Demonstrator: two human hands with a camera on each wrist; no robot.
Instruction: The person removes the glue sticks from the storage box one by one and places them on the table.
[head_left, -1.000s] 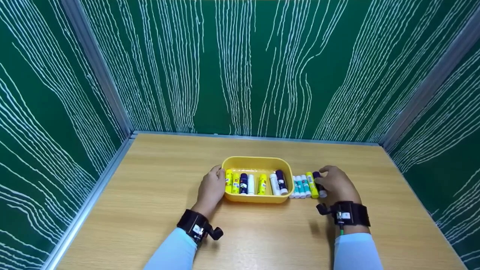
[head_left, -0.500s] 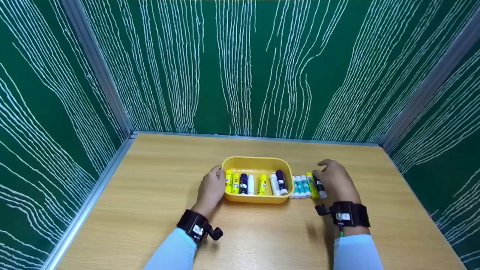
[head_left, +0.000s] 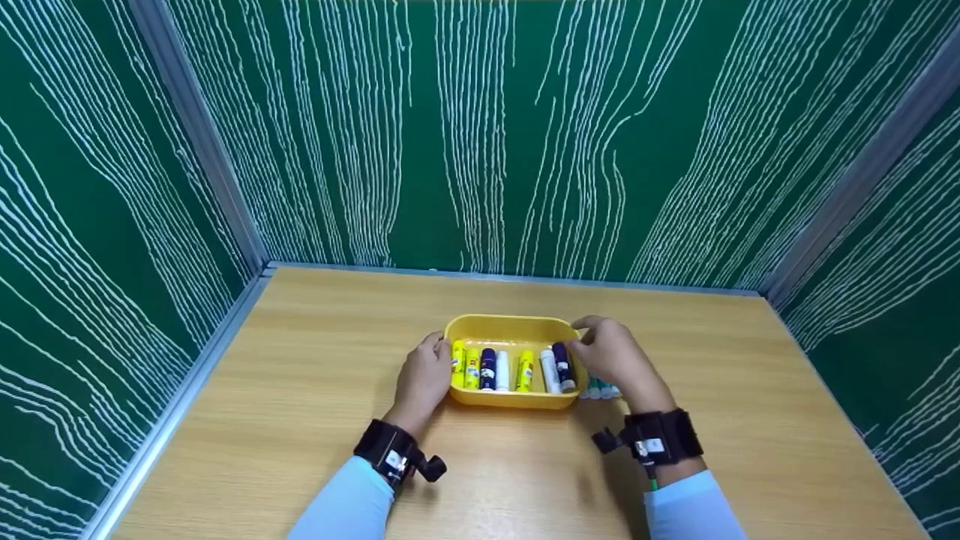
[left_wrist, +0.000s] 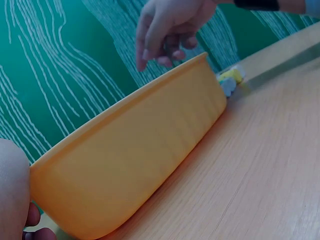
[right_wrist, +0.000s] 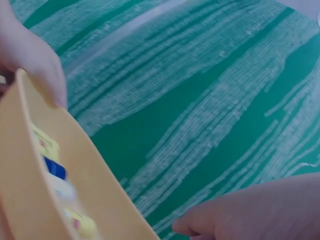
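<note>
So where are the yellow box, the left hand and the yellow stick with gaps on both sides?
Yellow box (head_left: 514, 401): head view, its front outer wall.
Left hand (head_left: 423, 376): head view, back of the hand.
Yellow stick (head_left: 525, 371): head view, middle of its barrel.

A yellow-orange container (left_wrist: 135, 145) slants across the tabletop (left_wrist: 265, 145), the left grip (left_wrist: 12, 190) at its near end. Above the farther part hangs the right grip (left_wrist: 172, 30), some fingers curled. Blurred yellow and pale pieces (left_wrist: 231, 80) lie beyond the far end; white lines streak the green wall (left_wrist: 50, 75) behind.
</note>
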